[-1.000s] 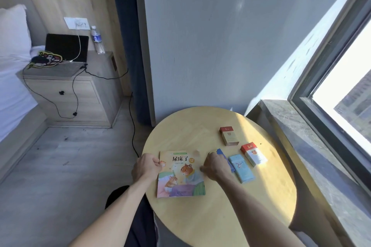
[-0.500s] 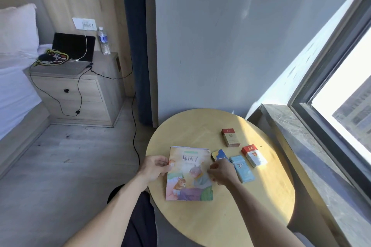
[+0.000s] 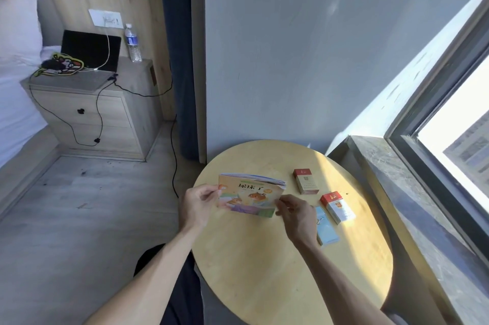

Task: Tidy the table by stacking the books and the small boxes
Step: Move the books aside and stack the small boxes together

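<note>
A thin stack of picture books [image 3: 251, 193] with an orange cartoon cover is lifted off the round wooden table [image 3: 264, 285] and tilted toward me. My left hand [image 3: 197, 204] pinches its left edge and my right hand [image 3: 295, 212] pinches its lower right corner. To the right lie three small boxes: a red and tan box [image 3: 305, 181], a red and white box [image 3: 337, 207] and a light blue box [image 3: 326, 228], partly hidden by my right wrist. The blue book seen earlier is hidden.
A stone window ledge [image 3: 412, 192] and window run along the table's right side. A grey wall stands behind the table. To the left are a bedside cabinet [image 3: 105, 113] with a laptop and water bottle, a trailing cable and a bed.
The picture book stack lay flat on the table under both hands; now both hands have raised it and tipped its cover up. The camera view shifted slightly left.
</note>
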